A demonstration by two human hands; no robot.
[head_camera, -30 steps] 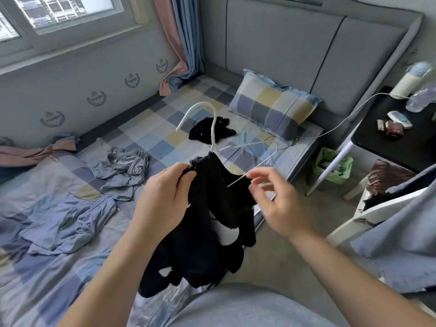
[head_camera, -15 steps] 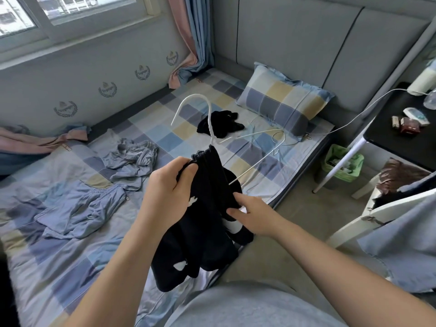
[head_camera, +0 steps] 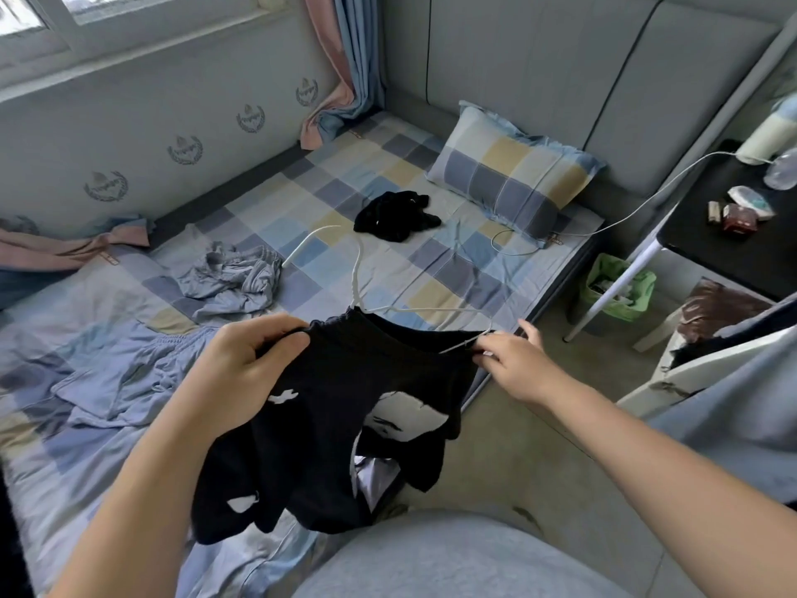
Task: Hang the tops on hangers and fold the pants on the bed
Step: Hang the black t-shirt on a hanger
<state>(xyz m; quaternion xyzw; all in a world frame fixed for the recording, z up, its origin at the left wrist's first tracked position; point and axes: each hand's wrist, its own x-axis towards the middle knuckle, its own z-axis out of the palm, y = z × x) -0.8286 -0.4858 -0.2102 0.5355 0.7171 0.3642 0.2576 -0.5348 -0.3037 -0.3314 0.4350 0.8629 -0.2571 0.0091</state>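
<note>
Head view has us holding a black top [head_camera: 345, 407] up over the edge of the bed [head_camera: 302, 217]; our left hand [head_camera: 241, 369] has its fingers closed on the collar side of the cloth, and our right hand [head_camera: 513, 364] is pinching the far shoulder together with the end of the white hanger [head_camera: 358, 269]; the hanger's neck comes up out of the collar and its hook tips away toward the bed; the rest of the top hangs loose below our hands, white print showing. On the checked sheet lie a crumpled grey-blue garment [head_camera: 237, 278], a flat pale blue one [head_camera: 116, 373] nearer us, and a small black bundle [head_camera: 396, 215] near the pillow [head_camera: 513, 183]; a dark table [head_camera: 733, 235] stands to the right.
</note>
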